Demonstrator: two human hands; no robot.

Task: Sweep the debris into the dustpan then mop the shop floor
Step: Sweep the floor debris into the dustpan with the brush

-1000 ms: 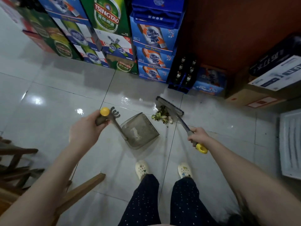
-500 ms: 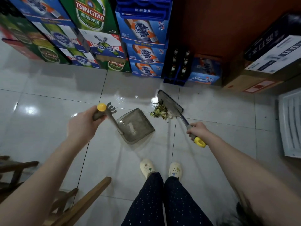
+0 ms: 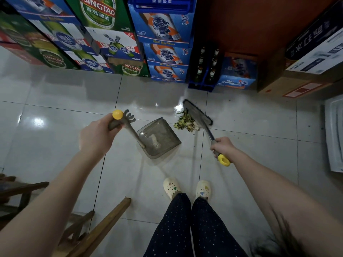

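A grey dustpan (image 3: 160, 138) rests on the white tiled floor, its mouth facing right toward a small pile of green and pale debris (image 3: 185, 123). My left hand (image 3: 96, 136) grips the dustpan's long handle just below its yellow knob. A grey broom (image 3: 198, 113) with dark bristles stands right behind the debris, touching its right side. My right hand (image 3: 221, 147) is closed around the broom handle just above its yellow end. A narrow gap of floor separates the pile from the dustpan's lip.
Stacked beer cartons (image 3: 104, 38) and a crate of bottles (image 3: 206, 65) line the far wall. Cardboard boxes (image 3: 304, 71) sit at the right, with a white slatted panel (image 3: 334, 134) below them. Wooden chair parts (image 3: 78, 232) lie at lower left. My feet (image 3: 185, 188) stand behind the dustpan.
The broom head has drawn the debris slightly toward the dustpan. Both hands keep their grips, and the view has tilted a little.
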